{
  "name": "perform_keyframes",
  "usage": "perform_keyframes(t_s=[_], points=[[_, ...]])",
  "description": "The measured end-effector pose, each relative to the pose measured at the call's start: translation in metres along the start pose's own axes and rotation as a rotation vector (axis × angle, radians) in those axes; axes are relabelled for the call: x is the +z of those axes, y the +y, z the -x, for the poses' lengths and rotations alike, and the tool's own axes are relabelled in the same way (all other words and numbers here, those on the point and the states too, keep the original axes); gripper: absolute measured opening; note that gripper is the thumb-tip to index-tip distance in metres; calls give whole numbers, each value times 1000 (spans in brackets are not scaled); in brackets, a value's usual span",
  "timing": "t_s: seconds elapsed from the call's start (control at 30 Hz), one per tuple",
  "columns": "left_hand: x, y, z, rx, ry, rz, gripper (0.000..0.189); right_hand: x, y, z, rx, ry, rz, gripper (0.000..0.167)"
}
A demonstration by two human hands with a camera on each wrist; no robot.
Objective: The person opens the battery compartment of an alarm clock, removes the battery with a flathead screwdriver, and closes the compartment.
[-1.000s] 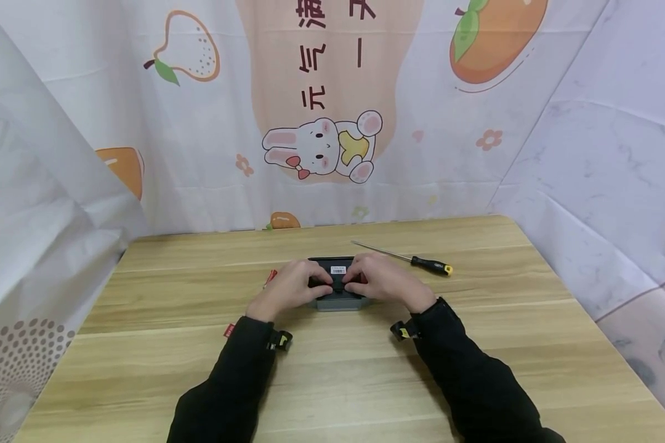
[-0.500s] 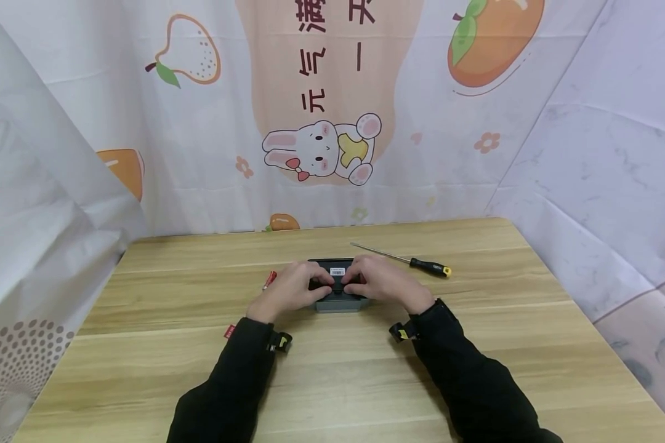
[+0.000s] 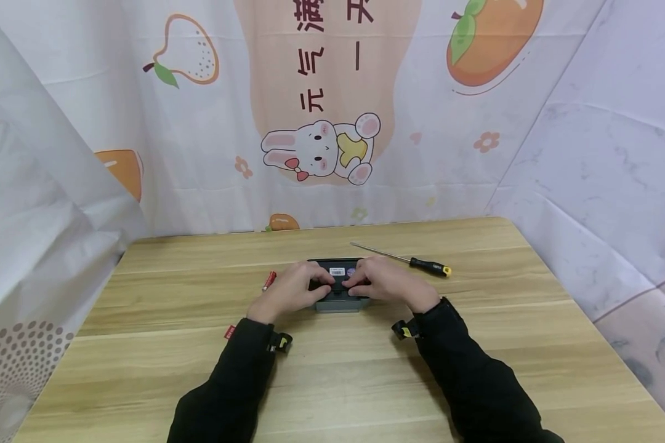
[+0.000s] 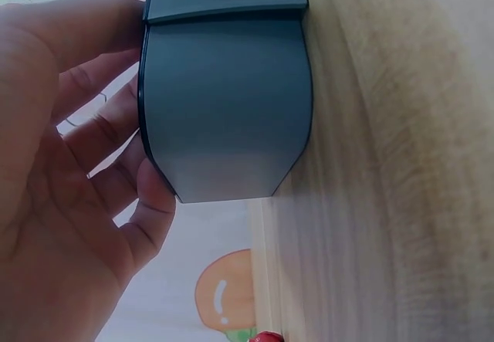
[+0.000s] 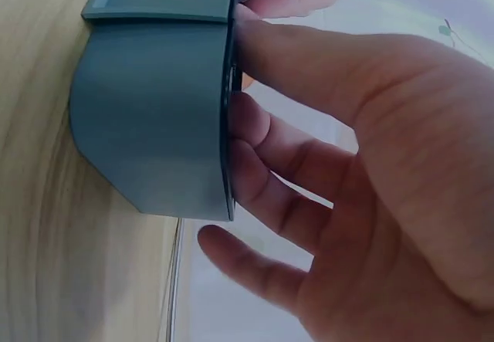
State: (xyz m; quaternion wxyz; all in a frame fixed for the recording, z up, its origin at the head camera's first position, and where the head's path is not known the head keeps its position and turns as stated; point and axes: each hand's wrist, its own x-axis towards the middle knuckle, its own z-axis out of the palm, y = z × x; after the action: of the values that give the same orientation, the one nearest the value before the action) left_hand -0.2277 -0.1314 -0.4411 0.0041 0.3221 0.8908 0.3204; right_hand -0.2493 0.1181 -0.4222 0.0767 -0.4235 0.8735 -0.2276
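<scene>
A grey-blue plastic device (image 3: 338, 306) lies at the table's far middle with its dark back (image 3: 338, 263) facing up. That back carries a white barcode label and a round purple sticker. My left hand (image 3: 292, 286) rests thumb and fingertips on the left part of the back, its little finger at the edge in the left wrist view. From the other side my right hand (image 3: 385, 283) touches the back with thumb and fingers. The device's rounded end (image 5: 154, 118) shows in the right wrist view, the little finger off it. The fingertips partly cover the middle of the back.
Behind the right hand lies a screwdriver (image 3: 429, 267) with a black and yellow handle. A small red and silver cylinder (image 3: 269, 280), like a battery, lies left of the device. Another red piece (image 3: 229, 331) is partly under the left sleeve. A printed curtain (image 3: 199, 154) hangs behind the table.
A small dark piece that stood up between the fingertips one second ago now lies flat on the back. My right hand has shifted slightly right, uncovering the purple sticker. The left hand stays put.
</scene>
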Motion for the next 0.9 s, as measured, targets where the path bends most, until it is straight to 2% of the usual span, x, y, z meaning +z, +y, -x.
perform_keyframes(t_s=[0.37, 0.63, 0.9], points=[[0, 0, 2, 0, 2, 19, 14, 5, 1, -5, 33, 29, 52, 12], [-1, 1, 2, -6, 16, -26, 13, 4, 0, -6, 49, 35, 16, 12], [-1, 0, 3, -4, 19, -10, 12, 10, 3, -10, 125, 75, -63, 18]])
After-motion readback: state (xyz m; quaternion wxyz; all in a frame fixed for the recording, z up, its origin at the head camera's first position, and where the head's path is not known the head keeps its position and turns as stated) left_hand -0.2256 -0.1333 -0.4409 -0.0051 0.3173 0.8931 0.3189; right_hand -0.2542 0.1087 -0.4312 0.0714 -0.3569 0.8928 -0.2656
